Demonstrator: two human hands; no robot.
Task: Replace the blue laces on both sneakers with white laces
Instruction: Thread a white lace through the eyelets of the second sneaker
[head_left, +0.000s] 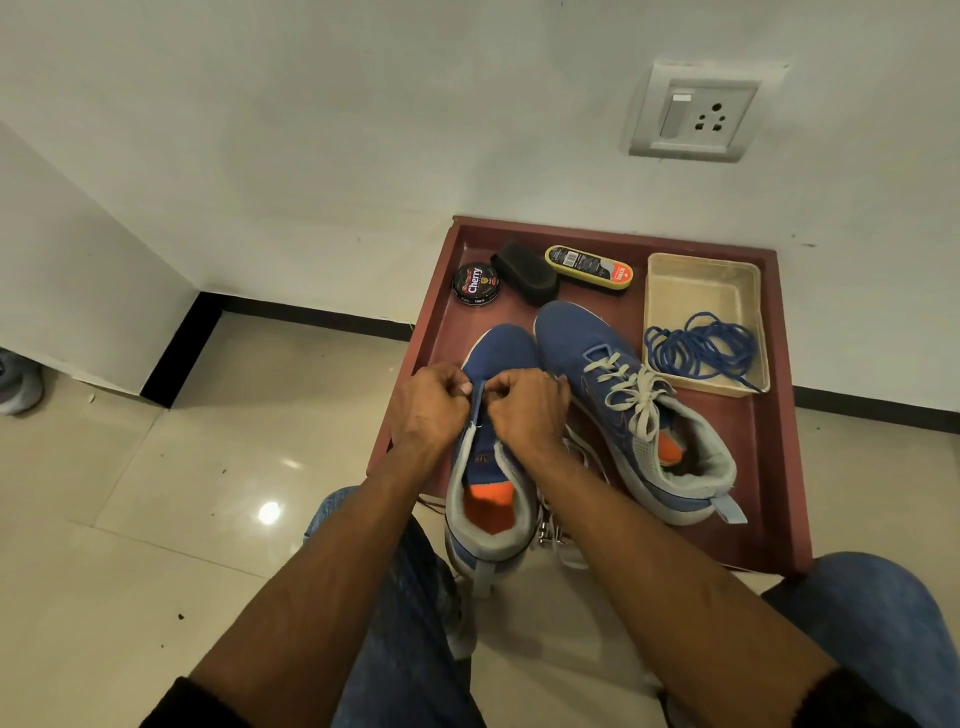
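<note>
Both hands work at the near sneaker (488, 462), which lies on the left edge of the red tray (779, 467). The left hand (428, 405) and right hand (524, 410) have curled fingers pinching at its eyelet edges by the tongue; what they hold is hidden. To the right, the other sneaker (639, 415) carries white laces (631, 389). Blue laces (701, 348) lie coiled in the beige box (748, 291) on the far right.
</note>
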